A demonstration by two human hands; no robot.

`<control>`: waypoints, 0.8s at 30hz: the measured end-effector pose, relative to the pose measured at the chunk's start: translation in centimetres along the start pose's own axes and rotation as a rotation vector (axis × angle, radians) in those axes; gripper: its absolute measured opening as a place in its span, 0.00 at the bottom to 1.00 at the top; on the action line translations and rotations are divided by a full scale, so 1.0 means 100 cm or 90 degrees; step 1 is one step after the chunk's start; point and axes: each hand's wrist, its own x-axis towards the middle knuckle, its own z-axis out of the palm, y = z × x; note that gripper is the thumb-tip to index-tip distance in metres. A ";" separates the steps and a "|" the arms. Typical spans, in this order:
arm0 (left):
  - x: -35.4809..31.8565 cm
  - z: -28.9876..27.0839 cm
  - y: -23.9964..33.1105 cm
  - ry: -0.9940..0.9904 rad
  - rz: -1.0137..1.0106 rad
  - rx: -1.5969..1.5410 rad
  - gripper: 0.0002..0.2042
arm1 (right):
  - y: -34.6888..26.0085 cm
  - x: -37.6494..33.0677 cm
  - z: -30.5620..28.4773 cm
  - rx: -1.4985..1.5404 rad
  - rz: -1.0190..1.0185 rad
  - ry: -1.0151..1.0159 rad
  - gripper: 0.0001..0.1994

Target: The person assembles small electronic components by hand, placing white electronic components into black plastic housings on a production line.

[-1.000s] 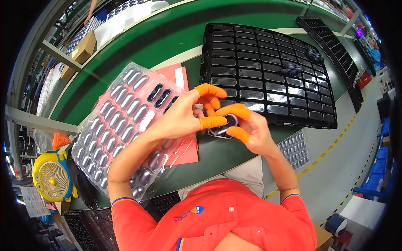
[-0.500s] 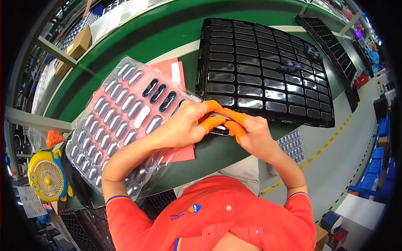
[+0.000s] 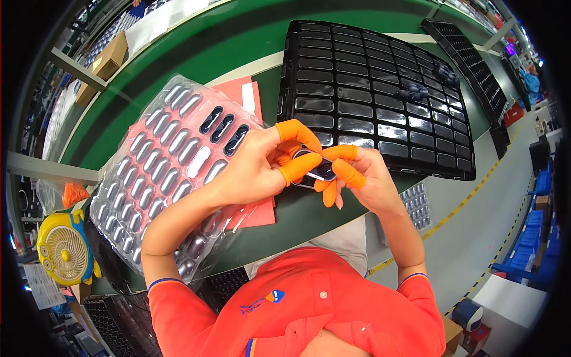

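Observation:
Above the near edge of the green table, my left hand [image 3: 256, 163] and my right hand [image 3: 370, 178] meet, orange covers on several fingertips. Between them is a small dark oblong part [image 3: 324, 172] with a shiny silvery rim, pinched by the fingers of both hands. Fingers hide some of it. Left of my hands lies a clear plastic blister tray [image 3: 156, 162] with rows of oblong pockets. Three dark oblong pieces [image 3: 223, 128] sit in its pockets near my left wrist. Beyond my right hand rests a large glossy black tray [image 3: 351, 89] with a grid of pockets.
Pink sheets [image 3: 262, 215] lie under the blister tray. Two dark crumpled bundles, one of them nearer [image 3: 412, 91], rest on the black tray. A yellow fan [image 3: 64, 253] stands at the left. Another black tray [image 3: 467, 65] leans at the far right, beside the floor.
My fingers have spread and shifted around the part, which has turned so its dark face shows more. My left fingers have risen slightly; my right fingertips have moved onto its right end.

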 end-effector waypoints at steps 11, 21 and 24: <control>-0.007 -0.003 0.002 -0.036 0.033 0.020 0.07 | 0.008 -0.005 0.001 0.166 0.012 -0.091 0.14; -0.001 -0.006 0.010 -0.073 -0.134 -0.209 0.06 | 0.009 -0.008 0.006 0.234 0.040 -0.066 0.13; -0.005 -0.007 0.011 -0.056 -0.123 -0.195 0.06 | 0.010 -0.005 0.009 0.237 0.039 -0.073 0.13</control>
